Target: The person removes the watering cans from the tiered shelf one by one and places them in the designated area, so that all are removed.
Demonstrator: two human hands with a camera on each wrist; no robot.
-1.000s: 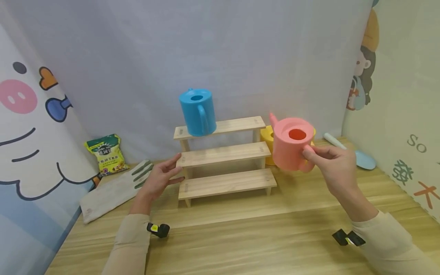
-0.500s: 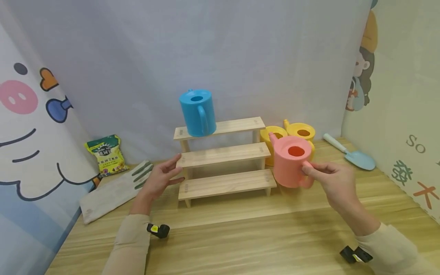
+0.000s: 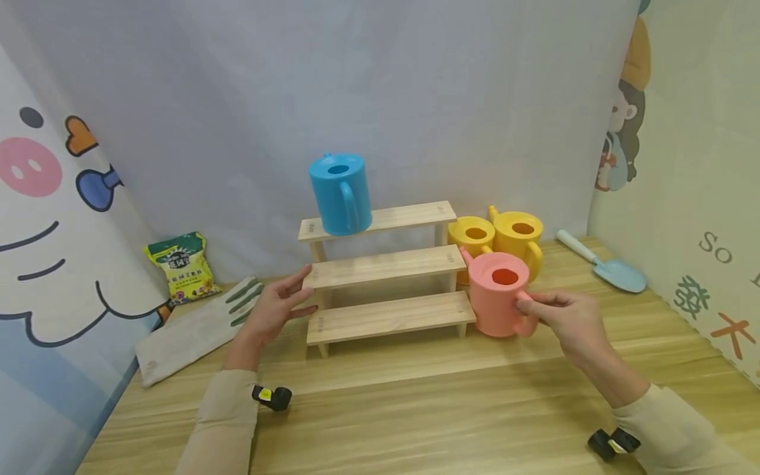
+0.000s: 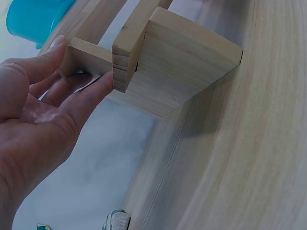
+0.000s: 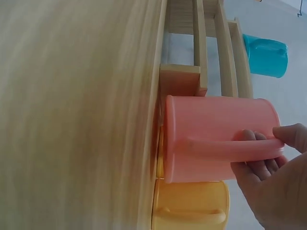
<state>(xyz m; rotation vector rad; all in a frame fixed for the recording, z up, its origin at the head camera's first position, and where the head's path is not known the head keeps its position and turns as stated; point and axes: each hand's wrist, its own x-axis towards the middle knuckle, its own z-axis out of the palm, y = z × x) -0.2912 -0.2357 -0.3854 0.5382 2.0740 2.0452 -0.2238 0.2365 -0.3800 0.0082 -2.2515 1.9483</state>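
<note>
My right hand (image 3: 567, 320) pinched the pink watering can (image 3: 497, 302) by its handle; my left hand (image 3: 274, 307), fingers relaxed, touched the wooden stand (image 3: 386, 267) — a careless nudge risked toppling the yellow cans (image 3: 518, 239) behind

Soft, even light is filling the head view, leaving only faint shadows under the wooden step shelf (image 3: 386, 277) and no harsh glare. The bench (image 3: 415, 409) is streaking with slight motion blur toward the lower edge. Both wrist views are looking dimmer and bluish (the right one is smearing the near bench (image 5: 72, 115) badly).
</note>
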